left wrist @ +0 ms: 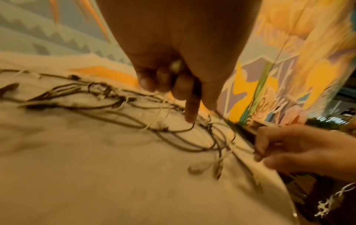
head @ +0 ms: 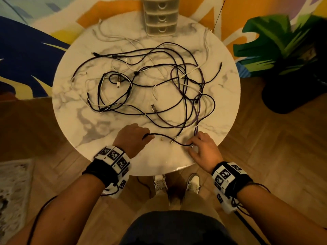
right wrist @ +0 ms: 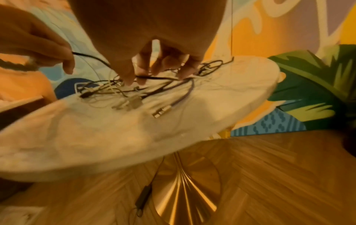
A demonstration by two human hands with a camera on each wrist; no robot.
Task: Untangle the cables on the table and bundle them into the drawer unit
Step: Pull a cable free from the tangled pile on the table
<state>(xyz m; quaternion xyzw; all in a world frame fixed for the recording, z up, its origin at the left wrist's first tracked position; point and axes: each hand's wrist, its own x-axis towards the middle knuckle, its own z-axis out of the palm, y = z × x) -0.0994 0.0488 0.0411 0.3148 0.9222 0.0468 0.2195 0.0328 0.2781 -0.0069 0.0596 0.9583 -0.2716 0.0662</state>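
Black cable point(head: 164, 137) runs crosswise between both grips at the desk point(head: 99, 138) near edge, far from the drawer unit point(head: 160, 16): left hand point(head: 131, 137) clenches one end, right hand point(head: 203, 147) pinches the other, tangle beyond.

cables point(head: 141, 82): black, purple and white, tangled loosely at the table's centre
drawer unit point(head: 160, 15): translucent, upright at 12 o'clock, drawers shut

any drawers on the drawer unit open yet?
No. In the head view the drawer unit at the table's far edge shows its drawer fronts flush, and the cables lie tangled on the tabletop.
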